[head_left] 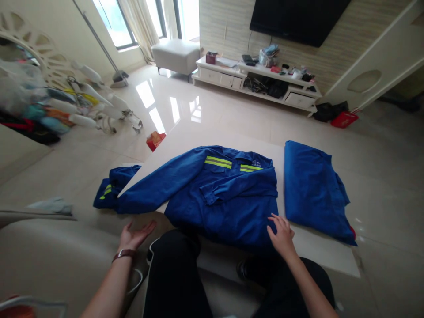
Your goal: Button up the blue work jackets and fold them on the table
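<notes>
Head view. My right hand [281, 234] is just at the near corner of a blue cloth work jacket with yellow-green bands across the chest [225, 210]. Fingers half bent, thumb apart from them, nothing seen between; whether the fingertips press on the cloth or only hover, I cannot tell. My left hand [136, 237] is turned palm up, fingers spread, empty, and apart from the cloth.

Key relation, as I judge it: the jacket lies ahead of and between my hands, on a white flat-topped table [326, 251]. Its collar-to-hem axis runs from far to near, hem toward me. The right hand is the nearer one, right beside the hem corner; the jacket's body extends leftward and ahead from there.

The long blue outstretched sleeve [162, 183] is nearest my left hand, just ahead of it. Its long axis slants from the shoulder, ahead and right of that hand, down to the table's corner, ahead and left. The other blue sleeve, folded inward [238, 185], lies over the jacket's front, ahead and left of my right hand.

Ahead and right of my right hand: a flat, folded blue cloth garment [309, 187], apart from the jacket. Ahead and left of my left hand: a crumpled blue cloth bundle with yellow-green stripes [115, 179]; its join with the sleeve end is unclear.
</notes>
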### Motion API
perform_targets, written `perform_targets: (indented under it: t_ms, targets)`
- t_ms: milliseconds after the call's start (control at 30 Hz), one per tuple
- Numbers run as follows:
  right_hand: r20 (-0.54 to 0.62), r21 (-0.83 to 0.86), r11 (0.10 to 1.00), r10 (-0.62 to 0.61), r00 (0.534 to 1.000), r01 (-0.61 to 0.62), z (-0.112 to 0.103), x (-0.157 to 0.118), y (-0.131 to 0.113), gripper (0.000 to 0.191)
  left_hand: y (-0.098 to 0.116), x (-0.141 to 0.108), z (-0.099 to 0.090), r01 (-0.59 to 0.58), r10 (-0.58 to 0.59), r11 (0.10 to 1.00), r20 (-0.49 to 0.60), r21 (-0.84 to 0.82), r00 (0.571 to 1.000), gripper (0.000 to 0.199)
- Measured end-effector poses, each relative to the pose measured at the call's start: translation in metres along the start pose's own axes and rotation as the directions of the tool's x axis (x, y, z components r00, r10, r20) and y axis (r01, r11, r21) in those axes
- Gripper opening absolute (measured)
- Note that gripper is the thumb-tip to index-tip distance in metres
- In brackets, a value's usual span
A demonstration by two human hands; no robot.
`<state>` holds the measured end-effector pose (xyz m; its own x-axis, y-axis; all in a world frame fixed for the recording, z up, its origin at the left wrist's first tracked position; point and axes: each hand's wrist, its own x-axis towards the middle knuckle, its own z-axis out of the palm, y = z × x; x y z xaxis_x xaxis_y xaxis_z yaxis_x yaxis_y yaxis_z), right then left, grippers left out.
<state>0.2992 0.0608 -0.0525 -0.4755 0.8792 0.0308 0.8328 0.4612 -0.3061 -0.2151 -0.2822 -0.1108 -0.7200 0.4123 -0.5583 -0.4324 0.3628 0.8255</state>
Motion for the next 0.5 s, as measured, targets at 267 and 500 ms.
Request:
perform_targets:
  t_ms: [267,500]
  targets:
    - [-0.074,-0.006,0.992,0.124,0.99,-0.125,-0.03,-0.039,0.033,0.04,0.032,0.028,0.013,-0.019,-0.093,0.925,-0.276,-0.379,0.957,0.037]
    - [-0.127,0.056,0.991,0.131,0.983,-0.125,-0.045,-0.049,0.04,0.035,0.151,0.018,0.025,-0.466,0.299,0.77,-0.4,-0.435,0.866,0.009]
